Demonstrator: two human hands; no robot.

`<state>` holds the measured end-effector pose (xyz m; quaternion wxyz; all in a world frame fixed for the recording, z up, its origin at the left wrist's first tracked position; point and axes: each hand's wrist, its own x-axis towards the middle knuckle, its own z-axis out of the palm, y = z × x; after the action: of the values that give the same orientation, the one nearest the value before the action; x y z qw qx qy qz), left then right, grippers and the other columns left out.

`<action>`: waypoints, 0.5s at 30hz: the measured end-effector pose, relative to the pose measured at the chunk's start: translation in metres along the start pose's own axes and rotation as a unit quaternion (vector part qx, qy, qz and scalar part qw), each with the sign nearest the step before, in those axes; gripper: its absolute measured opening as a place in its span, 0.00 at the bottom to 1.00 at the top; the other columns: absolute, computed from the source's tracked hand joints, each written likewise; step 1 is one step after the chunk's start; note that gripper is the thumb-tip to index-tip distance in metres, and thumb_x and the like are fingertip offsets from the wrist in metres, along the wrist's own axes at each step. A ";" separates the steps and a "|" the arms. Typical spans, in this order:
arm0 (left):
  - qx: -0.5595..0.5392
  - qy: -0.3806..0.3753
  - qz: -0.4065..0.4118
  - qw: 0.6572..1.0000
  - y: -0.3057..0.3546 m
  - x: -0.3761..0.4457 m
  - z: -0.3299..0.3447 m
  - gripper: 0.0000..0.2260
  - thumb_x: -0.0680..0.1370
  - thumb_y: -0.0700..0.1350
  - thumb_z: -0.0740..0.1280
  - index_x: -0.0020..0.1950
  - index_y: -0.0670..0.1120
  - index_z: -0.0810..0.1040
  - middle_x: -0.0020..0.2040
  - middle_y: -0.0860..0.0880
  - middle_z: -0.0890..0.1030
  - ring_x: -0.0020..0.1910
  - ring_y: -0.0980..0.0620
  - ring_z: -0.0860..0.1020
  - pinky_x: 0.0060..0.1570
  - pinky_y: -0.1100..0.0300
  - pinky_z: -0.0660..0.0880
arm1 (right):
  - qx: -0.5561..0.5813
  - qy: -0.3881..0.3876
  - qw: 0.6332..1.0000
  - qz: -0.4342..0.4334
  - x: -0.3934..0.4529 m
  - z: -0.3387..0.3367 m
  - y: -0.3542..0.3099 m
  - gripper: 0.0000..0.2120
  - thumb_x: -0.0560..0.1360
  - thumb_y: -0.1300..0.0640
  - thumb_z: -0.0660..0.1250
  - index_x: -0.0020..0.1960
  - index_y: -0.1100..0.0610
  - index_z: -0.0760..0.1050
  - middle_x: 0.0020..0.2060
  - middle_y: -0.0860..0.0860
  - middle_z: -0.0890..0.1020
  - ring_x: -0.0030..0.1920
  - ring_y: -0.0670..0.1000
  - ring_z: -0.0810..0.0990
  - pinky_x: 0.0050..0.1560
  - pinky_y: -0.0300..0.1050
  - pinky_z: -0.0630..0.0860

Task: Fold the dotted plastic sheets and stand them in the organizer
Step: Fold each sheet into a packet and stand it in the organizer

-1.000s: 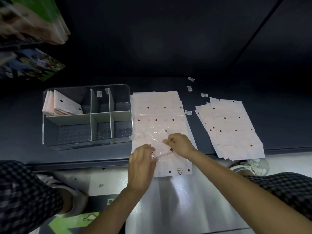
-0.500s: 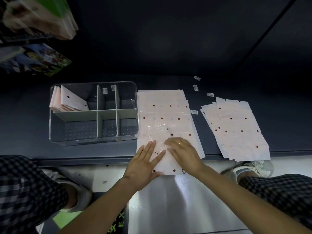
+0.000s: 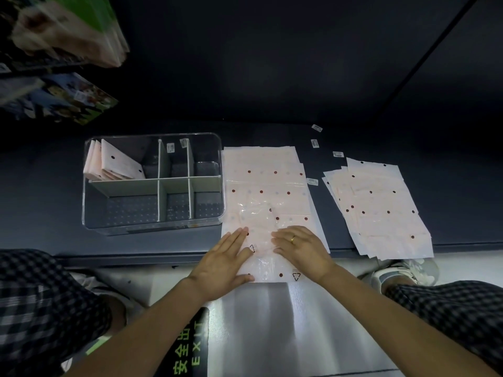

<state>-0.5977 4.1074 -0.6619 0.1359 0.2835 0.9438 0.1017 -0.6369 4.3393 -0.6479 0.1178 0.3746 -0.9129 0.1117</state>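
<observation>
Both hands, left hand (image 3: 223, 263) and right hand (image 3: 302, 247), press flat-fingered on the dotted sheet (image 3: 268, 186) overhanging the surface's near edge; it looks thin, limp and slippery, best pinched at a corner.

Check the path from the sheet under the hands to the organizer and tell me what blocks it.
Nothing visible blocks it. Both the left hand and right hand lie flat on the dotted sheet, and the clear organizer sits directly beside it to the left, top open, folded sheets filling only its back-left compartment.

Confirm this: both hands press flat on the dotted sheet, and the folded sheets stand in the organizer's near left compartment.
Wrong compartment. The head view shows the folded sheets standing in the organizer's far left compartment. The rest holds: left hand and right hand press flat on the dotted sheet.
</observation>
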 end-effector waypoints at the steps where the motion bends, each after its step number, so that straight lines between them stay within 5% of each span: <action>1: -0.008 0.002 -0.004 1.000 0.000 0.000 0.000 0.27 0.78 0.64 0.52 0.73 0.51 0.59 0.78 0.45 0.39 0.76 0.50 0.37 0.69 0.59 0.29 | -0.012 -0.001 1.000 -0.017 0.000 -0.001 0.001 0.14 0.57 0.58 0.83 0.41 0.57 0.84 0.43 0.50 0.86 0.42 0.51 0.85 0.46 0.45 0.81; 9: -0.105 0.020 -0.036 0.994 0.004 0.000 -0.010 0.23 0.79 0.61 0.57 0.70 0.53 0.62 0.79 0.50 0.48 0.77 0.55 0.45 0.70 0.65 0.37 | -0.086 -0.034 0.994 -0.067 0.012 -0.009 0.001 0.14 0.54 0.65 0.79 0.37 0.56 0.84 0.35 0.51 0.85 0.35 0.50 0.83 0.41 0.43 0.81; 12: -0.156 0.051 -0.070 0.984 0.006 0.004 -0.022 0.23 0.79 0.56 0.62 0.71 0.52 0.62 0.76 0.52 0.59 0.75 0.55 0.52 0.71 0.64 0.47 | -0.049 0.007 0.999 -0.003 0.026 -0.016 -0.002 0.11 0.56 0.69 0.77 0.32 0.58 0.80 0.28 0.50 0.80 0.29 0.52 0.80 0.35 0.42 0.79; 15: -0.226 0.113 -0.118 0.960 0.007 0.011 -0.041 0.20 0.78 0.50 0.65 0.69 0.51 0.67 0.68 0.52 0.70 0.69 0.53 0.65 0.65 0.60 0.63 | 0.000 0.049 0.998 0.036 0.042 -0.035 -0.001 0.08 0.62 0.66 0.78 0.38 0.58 0.81 0.33 0.50 0.83 0.34 0.52 0.82 0.36 0.40 0.79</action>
<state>-0.6165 4.1144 -0.6235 0.0998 0.1183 0.9322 0.3270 -0.6608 4.3217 -0.6024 0.1580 0.3352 -0.9190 0.1342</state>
